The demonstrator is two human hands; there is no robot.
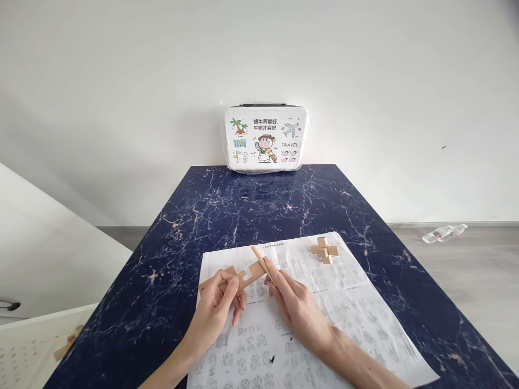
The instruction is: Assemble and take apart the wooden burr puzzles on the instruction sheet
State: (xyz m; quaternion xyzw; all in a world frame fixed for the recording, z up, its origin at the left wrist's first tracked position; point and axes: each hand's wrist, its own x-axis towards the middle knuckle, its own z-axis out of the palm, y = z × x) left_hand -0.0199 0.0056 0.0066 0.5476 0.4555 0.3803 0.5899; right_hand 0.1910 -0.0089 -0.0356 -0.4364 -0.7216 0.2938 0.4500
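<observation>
- Clamping my left hand (219,297) on a notched tan wooden bar (256,269).
- I note my right hand (298,302) pinching a slim, straight tan wooden stick (258,255).

**Pair of bare hands with forearms, raised, facing inward**

Left forearm (172,359): bare, rising from the lower edge, slanting inward to the left wrist (194,335). Left hand (217,300): thumb (230,293) uppermost, pressed toward the bent index finger in a pinch; remaining fingers (239,309) curled below.

Right forearm (360,359): bare, slanting inward from the lower right. Right hand (300,305): back uppermost, leading fingers (279,276) extended toward the left hand, grip narrow. Hands near each other, apart.
</observation>
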